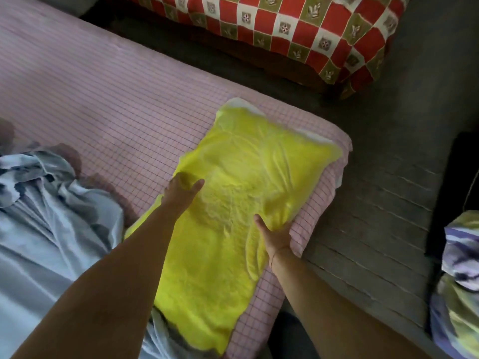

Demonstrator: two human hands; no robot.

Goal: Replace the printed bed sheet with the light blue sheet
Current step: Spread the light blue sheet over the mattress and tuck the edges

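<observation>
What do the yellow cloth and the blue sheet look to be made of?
Yellow cloth: likely terry or fleece, matte, since its surface shows a fuzzy, nubbly pile. Blue sheet: a thin, smooth woven fabric, perhaps cotton or a blend, with a faint sheen. It bunches into soft, fine folds. The exact fibre cannot be told.

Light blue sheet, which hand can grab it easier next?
Left. The light blue sheet lies bunched on the same side as the left hand, which only rests flat on the yellow towel. The right hand is across the towel, gripping its far edge.
</observation>
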